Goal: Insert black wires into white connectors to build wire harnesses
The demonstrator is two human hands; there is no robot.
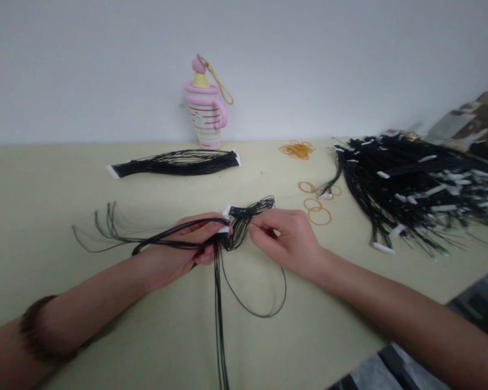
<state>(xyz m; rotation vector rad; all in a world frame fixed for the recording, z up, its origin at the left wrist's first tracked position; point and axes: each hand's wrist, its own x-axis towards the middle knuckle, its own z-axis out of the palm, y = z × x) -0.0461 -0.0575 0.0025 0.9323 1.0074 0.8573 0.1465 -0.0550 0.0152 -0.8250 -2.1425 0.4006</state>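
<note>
My left hand (199, 234) is closed around a black wire harness (241, 223) with white connectors, near the middle of the table. Several of its wires trail left over my wrist, and others hang straight down toward the front. My right hand (287, 235) is just right of the looped wires, thumb and forefinger pinched together at their edge. What sits between those fingertips is too small to make out. One thin wire curves in a loop below the two hands.
A tied black harness (179, 163) lies behind my hands. A pink striped cup (205, 114) stands against the wall. Rubber bands (296, 149) lie heaped at the back, with several loose ones (319, 216) nearer. A large pile of harnesses (415, 179) covers the right side, beside a cardboard box (472, 122).
</note>
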